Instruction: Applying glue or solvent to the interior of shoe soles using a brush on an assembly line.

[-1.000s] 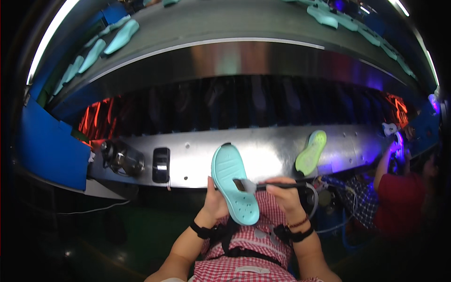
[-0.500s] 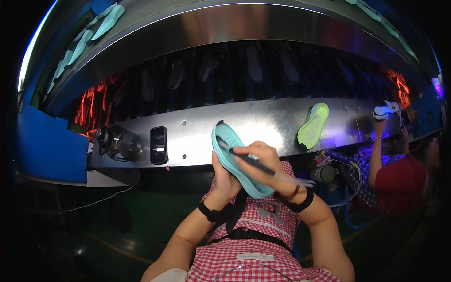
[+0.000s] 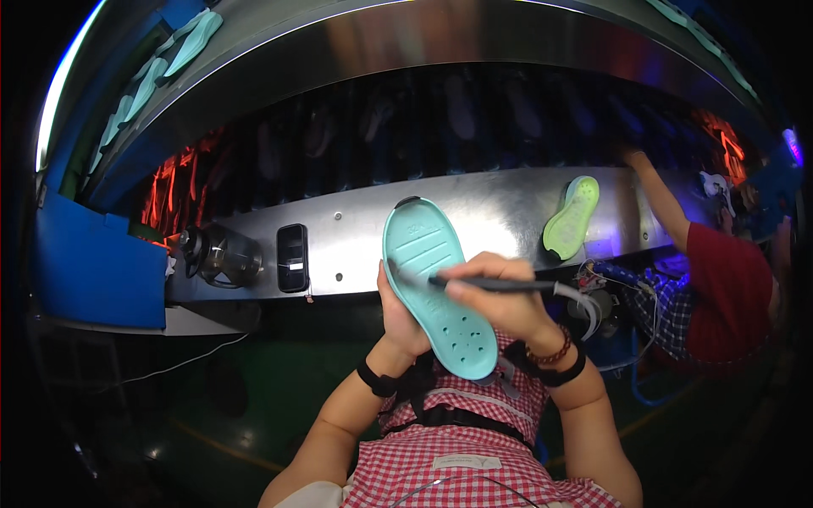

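My left hand (image 3: 400, 317) is closed around the side edge of a turquoise shoe sole (image 3: 432, 241), holding it tilted over the near edge of the bench. Its inner face is toward me, with crosswise grooves at the far half and small holes at the near end; a dark tab sits at the far tip. In my right hand (image 3: 506, 298) is a brush (image 3: 495, 284) with a black handle and a clear tube trailing from its rear end. The brush's tip is blurred by motion over the sole's left middle.
On the metal bench (image 3: 356, 229) stand a lidded clear jug (image 3: 222, 256) and a black tray (image 3: 292, 258) at left. A yellow-green sole (image 3: 576, 220) lies at right. Beyond, dark racks hold shoe parts. At right, a co-worker in a red top (image 3: 732, 296) reaches toward them.
The sole has turned its inner face up toward me. My right hand has moved slightly right with the brush, whose handle now lies nearly level. The co-worker's arm has swung toward the racks.
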A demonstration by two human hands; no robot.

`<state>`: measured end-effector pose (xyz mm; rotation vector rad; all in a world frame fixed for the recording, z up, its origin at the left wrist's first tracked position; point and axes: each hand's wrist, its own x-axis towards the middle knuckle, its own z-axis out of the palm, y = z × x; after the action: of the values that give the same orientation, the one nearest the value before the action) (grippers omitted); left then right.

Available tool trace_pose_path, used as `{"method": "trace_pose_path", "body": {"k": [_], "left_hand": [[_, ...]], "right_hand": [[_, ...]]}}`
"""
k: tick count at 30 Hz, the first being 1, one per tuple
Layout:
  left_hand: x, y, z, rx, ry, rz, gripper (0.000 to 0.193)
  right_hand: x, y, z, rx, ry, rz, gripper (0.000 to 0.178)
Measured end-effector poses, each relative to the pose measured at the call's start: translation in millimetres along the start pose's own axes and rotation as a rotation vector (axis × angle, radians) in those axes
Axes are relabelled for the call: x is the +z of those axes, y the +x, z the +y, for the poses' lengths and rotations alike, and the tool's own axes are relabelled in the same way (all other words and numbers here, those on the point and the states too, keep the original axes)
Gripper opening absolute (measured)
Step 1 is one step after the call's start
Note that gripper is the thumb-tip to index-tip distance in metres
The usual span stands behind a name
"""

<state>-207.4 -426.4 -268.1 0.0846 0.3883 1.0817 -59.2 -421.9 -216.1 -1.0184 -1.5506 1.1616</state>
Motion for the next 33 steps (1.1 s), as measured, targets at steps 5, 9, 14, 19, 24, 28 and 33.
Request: {"method": "trace_pose_path", "body": {"k": [5, 9, 14, 19, 24, 28, 33], "left_hand": [[-7, -3, 12, 0.001, 0.178, -0.224, 0.075], [7, -4, 13, 0.052, 0.041, -0.069, 0.079], [6, 2, 21, 0.168, 0.171, -0.107, 0.08], [3, 9, 32, 0.425, 0.204, -0.097, 0.085], [18, 7, 38, 0.552, 0.255, -0.097, 0.087], [23, 9, 49, 0.619, 0.223, -0.142, 0.093], [29, 5, 52, 0.574, 0.151, -0.196, 0.096]], "right_hand": [[-11, -8, -14, 0.029, 0.274, -0.196, 0.02], [-8, -11, -14, 0.026, 0.184, -0.139, 0.02], [-12, -17, -21, -0.288, 0.116, -0.296, 0.023], [-13, -15, -9, -0.253, 0.015, -0.238, 0.021], [-23, -22, -14, -0.144, 0.253, -0.115, 0.023], [-20, -21, -10, -0.307, -0.016, -0.276, 0.024], [-31, -24, -11, -0.101, 0.207, -0.087, 0.024]]}}
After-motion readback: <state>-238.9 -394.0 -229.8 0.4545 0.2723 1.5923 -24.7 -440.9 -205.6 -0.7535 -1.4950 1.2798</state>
